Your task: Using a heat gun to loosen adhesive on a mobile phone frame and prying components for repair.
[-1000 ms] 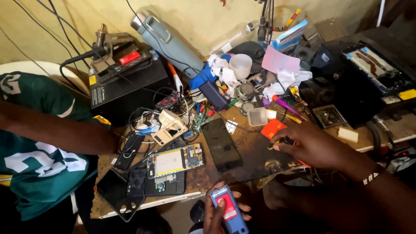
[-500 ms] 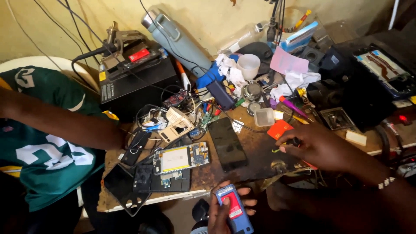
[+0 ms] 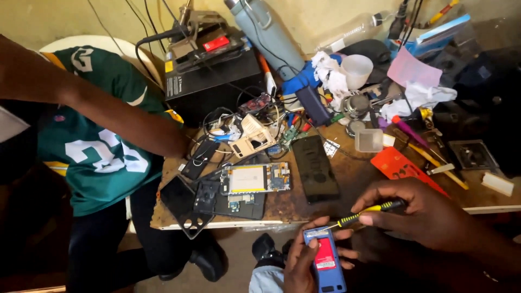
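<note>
- The left hand (image 3: 301, 260) is gripping a small blue phone (image 3: 325, 260) with its back off, fingers curled round its left edge and thumb side, holding it below the table's front edge, over the floor.
- The phone's long axis is running near-vertical in the view, tilted a little — its top end pointing up toward the table, its bottom end toward the lower right; a red battery (image 3: 325, 255) is showing in the open back.
- The right hand (image 3: 423, 214) is pinching a screwdriver (image 3: 363, 213) with a yellow-and-black handle, fingers closed tight around it, thumb on the shaft.
- The screwdriver is lying close to level, its handle end up to the right inside the hand, its thin metal tip pointing left and slightly down, reaching the phone's top end.
- On the wooden table (image 3: 353, 179) just beyond the hands, a dark phone (image 3: 315, 168) is lying flat, long axis pointing away from the person; to its left an opened phone with bare circuit boards (image 3: 255, 179) is lying crosswise.
- An orange card (image 3: 399, 168) is sitting just above the right hand.
- At the left, another person in a green jersey (image 3: 92, 146) is stretching an arm (image 3: 125, 122) toward the table's tangle of wires.
</note>
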